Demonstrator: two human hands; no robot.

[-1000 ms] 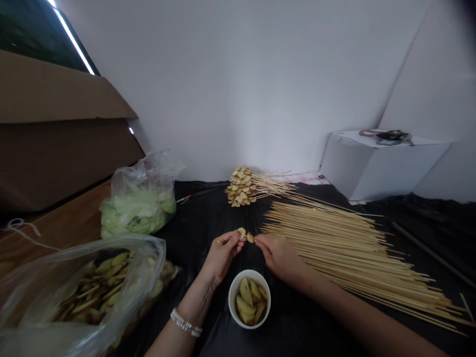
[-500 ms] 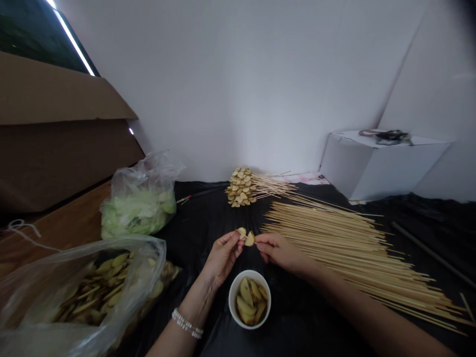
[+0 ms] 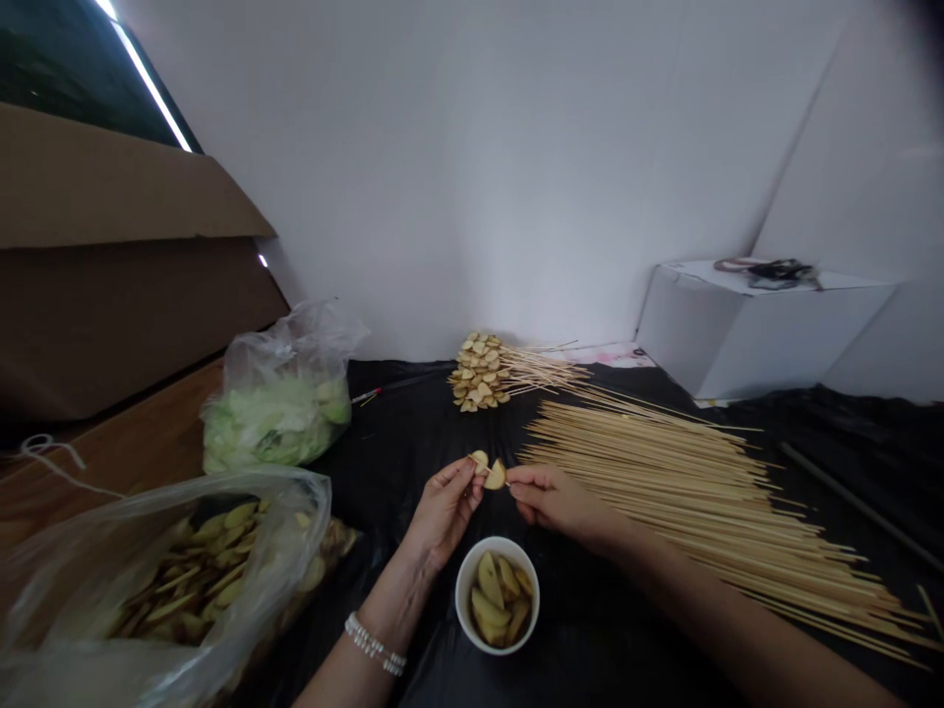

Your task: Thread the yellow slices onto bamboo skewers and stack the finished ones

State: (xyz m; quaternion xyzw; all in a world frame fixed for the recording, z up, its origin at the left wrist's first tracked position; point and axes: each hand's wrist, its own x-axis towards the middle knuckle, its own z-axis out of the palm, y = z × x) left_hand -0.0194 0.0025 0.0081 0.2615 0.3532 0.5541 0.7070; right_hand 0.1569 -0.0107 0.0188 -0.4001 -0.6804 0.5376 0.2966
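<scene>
makeshift food-prep spot in plain, dim, white-walled room; whether home or small food business, cannot tell. signs: black plastic sheeting (image 3: 413, 423) spread under everything at centre, open clear bag (image 3: 258, 580) of potato-like slices, second bag (image 3: 276, 423) of pale green cut vegetables, white bowl (image 3: 462, 595) with more slices. broad spread of bare skewers (image 3: 708, 511) and pile of threaded skewers (image 3: 479, 374) point to batch work. large cardboard box (image 3: 110, 187) at left, white box (image 3: 767, 324) near wall (image 3: 479, 177): storeroom look.
</scene>
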